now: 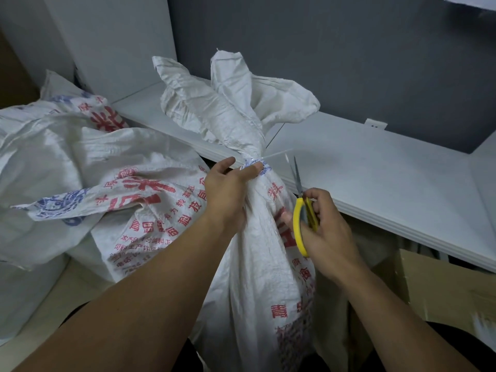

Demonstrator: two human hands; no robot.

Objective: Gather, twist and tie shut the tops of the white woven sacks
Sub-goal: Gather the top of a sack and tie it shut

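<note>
A white woven sack [257,264] with red print stands upright in front of me, its top gathered into a narrow neck with the loose cloth flaring above. A clear tie [273,156] circles the neck, its tail sticking out to the right. My left hand [230,183] grips the sack just below the neck, thumb along the tie. My right hand [324,232] holds yellow-handled scissors [302,210], blades pointing up toward the tie's tail, a little below it.
More white printed sacks [80,167] lie heaped at the left. A white shelf or desktop [375,178] runs behind the sack, with a grey wall above. A cardboard box [442,285] sits low at the right.
</note>
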